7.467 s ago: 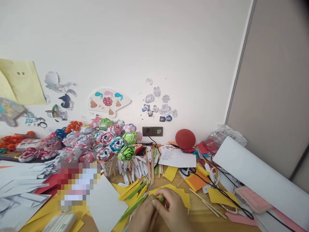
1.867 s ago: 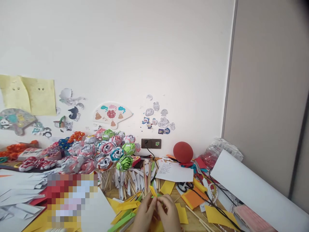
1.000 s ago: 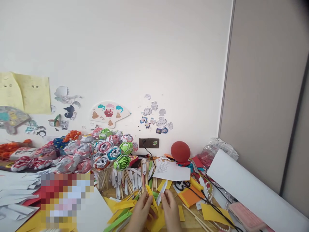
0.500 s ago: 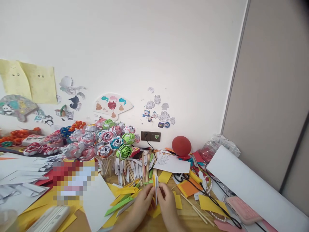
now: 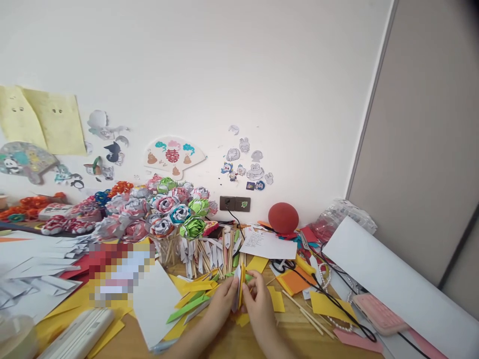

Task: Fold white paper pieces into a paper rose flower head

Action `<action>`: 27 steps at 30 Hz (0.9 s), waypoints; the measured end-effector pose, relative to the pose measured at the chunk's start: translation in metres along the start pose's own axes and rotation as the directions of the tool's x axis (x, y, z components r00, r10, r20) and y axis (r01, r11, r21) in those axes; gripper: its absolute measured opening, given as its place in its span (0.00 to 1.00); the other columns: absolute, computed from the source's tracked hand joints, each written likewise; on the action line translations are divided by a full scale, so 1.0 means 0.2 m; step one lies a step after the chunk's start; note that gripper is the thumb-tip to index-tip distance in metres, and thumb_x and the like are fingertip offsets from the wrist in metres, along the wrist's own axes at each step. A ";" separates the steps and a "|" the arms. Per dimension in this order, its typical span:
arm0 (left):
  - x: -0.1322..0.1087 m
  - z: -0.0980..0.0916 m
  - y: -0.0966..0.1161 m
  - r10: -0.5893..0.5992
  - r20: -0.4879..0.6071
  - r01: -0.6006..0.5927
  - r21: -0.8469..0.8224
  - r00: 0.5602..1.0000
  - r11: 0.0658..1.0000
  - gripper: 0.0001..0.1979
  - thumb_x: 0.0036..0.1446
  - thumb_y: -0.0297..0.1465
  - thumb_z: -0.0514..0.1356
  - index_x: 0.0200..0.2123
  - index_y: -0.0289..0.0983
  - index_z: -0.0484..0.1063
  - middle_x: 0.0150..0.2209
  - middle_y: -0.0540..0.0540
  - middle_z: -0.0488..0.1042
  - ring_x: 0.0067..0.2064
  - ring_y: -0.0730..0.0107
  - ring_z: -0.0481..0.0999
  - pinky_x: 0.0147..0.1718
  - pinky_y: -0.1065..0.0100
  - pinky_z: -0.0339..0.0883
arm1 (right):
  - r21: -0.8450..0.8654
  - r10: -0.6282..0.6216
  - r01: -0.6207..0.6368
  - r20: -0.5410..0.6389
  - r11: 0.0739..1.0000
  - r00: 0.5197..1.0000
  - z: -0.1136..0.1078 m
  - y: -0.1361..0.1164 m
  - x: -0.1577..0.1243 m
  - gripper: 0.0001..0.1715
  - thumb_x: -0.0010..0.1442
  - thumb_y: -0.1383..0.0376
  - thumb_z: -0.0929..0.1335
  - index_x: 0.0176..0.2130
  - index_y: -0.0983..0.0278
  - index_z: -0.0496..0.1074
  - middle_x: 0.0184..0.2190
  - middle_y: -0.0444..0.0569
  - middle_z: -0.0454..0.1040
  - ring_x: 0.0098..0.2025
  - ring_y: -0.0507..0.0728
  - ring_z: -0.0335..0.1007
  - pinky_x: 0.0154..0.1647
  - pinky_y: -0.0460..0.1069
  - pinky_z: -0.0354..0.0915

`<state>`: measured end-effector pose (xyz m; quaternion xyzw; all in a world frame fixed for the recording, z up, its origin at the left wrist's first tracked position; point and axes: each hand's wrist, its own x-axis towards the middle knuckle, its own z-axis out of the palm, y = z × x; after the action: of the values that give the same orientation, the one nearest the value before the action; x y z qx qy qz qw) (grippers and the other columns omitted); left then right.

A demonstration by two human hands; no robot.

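the left hand and the right hand meet above the near middle of the brown wooden tabletop, with slim folded white and yellow paper upright between them. its white face is on the left and its yellow face on the right; whether it is one piece or several i cannot tell. the left thumb and fingers pinch the white side. the right thumb presses on the yellow side, the forefinger bent above it; how the other right fingers sit is hard to make out.

just left of the left hand lie pointed, folded bright green paper strips, with folded yellow paper strips beyond them. further left is a large plain white paper sheet, and near left a long white plastic case.

at the far left, round rolled-paper flowers in white, pink, green and blue crowd together, thin pale wooden sticks standing to their right. a white handwritten paper sheet lies beyond the hands, in front of a smooth dark-red ball. right of the right hand are a square orange paper sheet, loose pale wooden sticks and, further right, a pink rectangular plastic device beside a large curved white sheet.
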<state>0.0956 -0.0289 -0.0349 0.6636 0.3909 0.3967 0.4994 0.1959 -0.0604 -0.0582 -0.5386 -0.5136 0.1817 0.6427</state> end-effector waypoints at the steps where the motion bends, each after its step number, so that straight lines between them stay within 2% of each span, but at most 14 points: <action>1: 0.00 0.00 0.00 -0.013 0.025 0.013 -0.008 1.000 1.000 0.25 0.50 0.56 0.45 0.26 0.39 0.62 0.17 0.53 0.66 0.20 0.69 0.68 0.21 0.68 0.61 | 0.028 0.032 -0.033 0.029 0.999 0.999 0.00 0.01 0.00 0.15 0.56 0.59 0.64 0.41 0.64 0.68 0.21 0.42 0.68 0.16 0.53 0.65 0.15 0.45 0.60; 4: -0.01 0.01 0.00 -0.042 0.077 0.044 -0.024 0.996 0.999 0.24 0.51 0.55 0.44 0.28 0.39 0.61 0.14 0.55 0.64 0.15 0.69 0.67 0.16 0.69 0.60 | 0.024 0.063 -0.065 0.078 0.998 0.995 0.00 0.01 0.01 0.12 0.55 0.60 0.64 0.36 0.64 0.70 0.20 0.42 0.67 0.16 0.52 0.64 0.16 0.45 0.60; 8: -0.01 0.00 0.00 -0.021 0.056 0.021 0.004 0.998 1.000 0.23 0.52 0.53 0.46 0.26 0.39 0.61 0.16 0.55 0.65 0.17 0.70 0.68 0.16 0.71 0.60 | -0.027 0.022 -0.022 0.015 0.999 1.000 0.00 0.01 0.01 0.08 0.53 0.63 0.65 0.34 0.64 0.70 0.23 0.45 0.71 0.25 0.55 0.69 0.26 0.46 0.64; 12: -0.01 -0.02 0.01 0.012 0.028 -0.013 0.043 1.000 0.999 0.21 0.53 0.51 0.47 0.25 0.39 0.61 0.18 0.55 0.63 0.17 0.71 0.68 0.15 0.71 0.58 | -0.031 0.031 -0.032 -0.033 0.999 0.999 0.00 0.02 0.01 0.08 0.53 0.62 0.65 0.32 0.64 0.69 0.24 0.46 0.71 0.27 0.56 0.69 0.28 0.46 0.65; 17: 0.00 -0.01 -0.01 0.044 0.064 -0.048 0.066 0.997 0.997 0.18 0.54 0.47 0.49 0.28 0.37 0.64 0.23 0.54 0.65 0.18 0.72 0.69 0.15 0.73 0.58 | 0.010 0.080 -0.080 0.016 0.997 0.997 -0.01 0.04 0.03 0.10 0.53 0.61 0.65 0.34 0.65 0.70 0.26 0.48 0.73 0.28 0.56 0.70 0.29 0.47 0.65; 21: 0.01 -0.01 -0.03 0.043 0.081 -0.050 0.084 0.996 0.995 0.17 0.53 0.46 0.50 0.31 0.37 0.64 0.24 0.53 0.66 0.17 0.74 0.68 0.12 0.74 0.55 | 0.077 0.094 -0.098 0.052 0.992 0.994 -0.02 0.03 0.03 0.14 0.55 0.59 0.64 0.37 0.66 0.72 0.31 0.51 0.76 0.32 0.58 0.72 0.32 0.48 0.66; 23: 0.01 -0.01 -0.02 0.050 0.078 -0.058 0.103 0.996 0.993 0.17 0.54 0.45 0.50 0.30 0.36 0.65 0.25 0.52 0.66 0.17 0.74 0.67 0.14 0.73 0.56 | 0.106 0.102 -0.109 0.065 0.988 0.993 -0.02 0.02 0.03 0.16 0.56 0.58 0.63 0.38 0.66 0.72 0.33 0.52 0.76 0.34 0.58 0.72 0.33 0.48 0.67; 27: 0.00 -0.02 0.00 0.088 0.052 -0.095 0.158 0.995 0.983 0.16 0.53 0.43 0.52 0.29 0.36 0.68 0.26 0.49 0.70 0.25 0.70 0.70 0.25 0.70 0.62 | 0.167 0.123 -0.137 0.089 0.976 0.988 -0.02 0.00 0.03 0.16 0.54 0.58 0.65 0.39 0.67 0.70 0.31 0.52 0.76 0.34 0.59 0.73 0.34 0.49 0.68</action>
<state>0.0917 -0.0270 -0.0341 0.7275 0.3793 0.3714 0.4347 0.2022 -0.0584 -0.0550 -0.5058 -0.4843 0.2883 0.6531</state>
